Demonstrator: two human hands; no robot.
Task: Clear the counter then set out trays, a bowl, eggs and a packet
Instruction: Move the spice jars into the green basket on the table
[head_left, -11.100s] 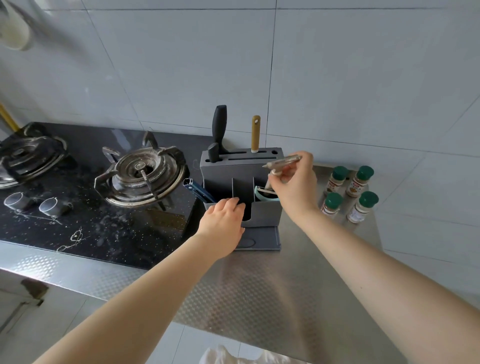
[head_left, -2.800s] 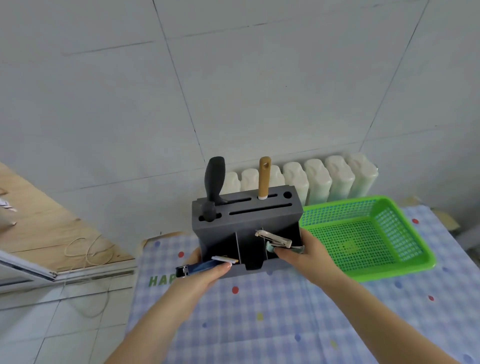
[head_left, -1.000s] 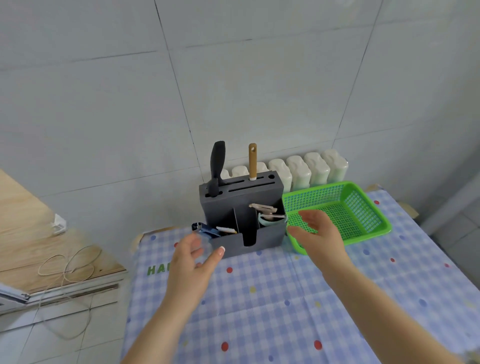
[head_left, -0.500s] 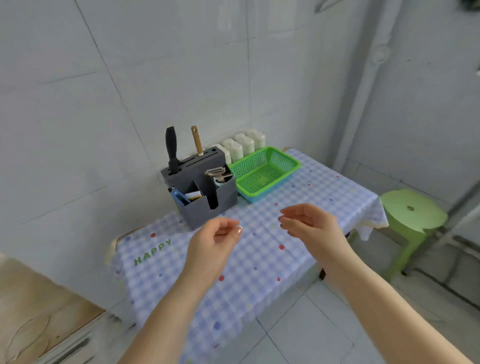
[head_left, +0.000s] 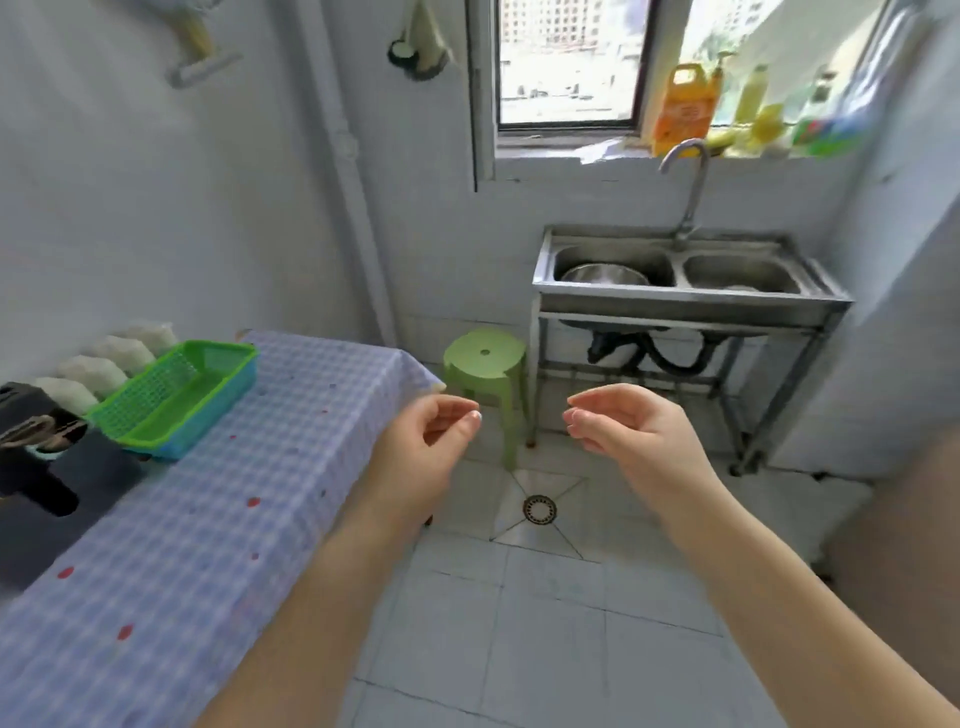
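The tabletop (head_left: 218, 519), covered in a blue checked cloth with red dots, ran along the left of the view, and the double steel sink (head_left: 685, 291) stood well apart from it under the window, with a green stool (head_left: 485, 364) on the floor between the two. At the far left edge of the tabletop a dark knife block (head_left: 36, 452) sat just beside a green basket (head_left: 176, 395), with a row of white packets (head_left: 104, 358) against the wall behind them. Of the things to be set out, a metal bowl (head_left: 602, 273) lay in the left basin of the sink; no trays or eggs could be seen, and whether one of the white packets was the packet meant could not be told. The left hand (head_left: 421, 452) and the right hand (head_left: 634, 431) hung in the air over the floor, both empty, fingers loosely curled and half open, touching nothing. It looked like the clearing step, with the hands free between loads; the next move probably called for turning toward whatever remained to be moved or fetched, perhaps the bowl. An orange bottle (head_left: 680, 106) on the windowsill carried a label, but its writing was too blurred to read, and no other lettering was legible.
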